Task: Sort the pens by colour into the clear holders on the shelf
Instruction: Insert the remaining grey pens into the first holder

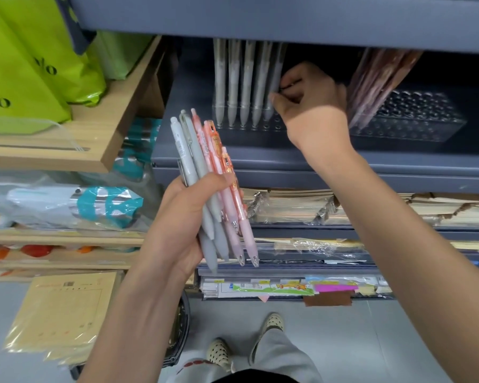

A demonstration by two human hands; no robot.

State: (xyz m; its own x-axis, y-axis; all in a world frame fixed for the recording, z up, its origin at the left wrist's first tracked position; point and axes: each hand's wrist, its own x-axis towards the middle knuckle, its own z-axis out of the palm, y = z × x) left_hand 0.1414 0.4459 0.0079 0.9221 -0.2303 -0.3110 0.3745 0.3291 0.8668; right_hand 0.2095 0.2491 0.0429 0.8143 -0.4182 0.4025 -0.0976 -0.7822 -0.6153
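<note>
A grey pen point(273, 78) is pinched upright over the holder point(249, 127) by the nearer right hand point(310, 106); below the holder, a bundle point(213, 194) is gripped by the left hand point(183, 217).

Shelf point(260, 158): left holder point(244, 125) and right holder point(415, 120) side by side, apart. Standing pens point(234, 84) upright in a row in left holder; leaning pens point(376, 78) tilted at right holder's left end. Right hand point(310, 98) between the holders, pinching rightmost pen point(275, 70) of the row. Left hand point(183, 217) lower, in front of shelf, grips pen bundle point(205, 167). Notebook stacks point(293, 205) lie under the shelf.
</note>
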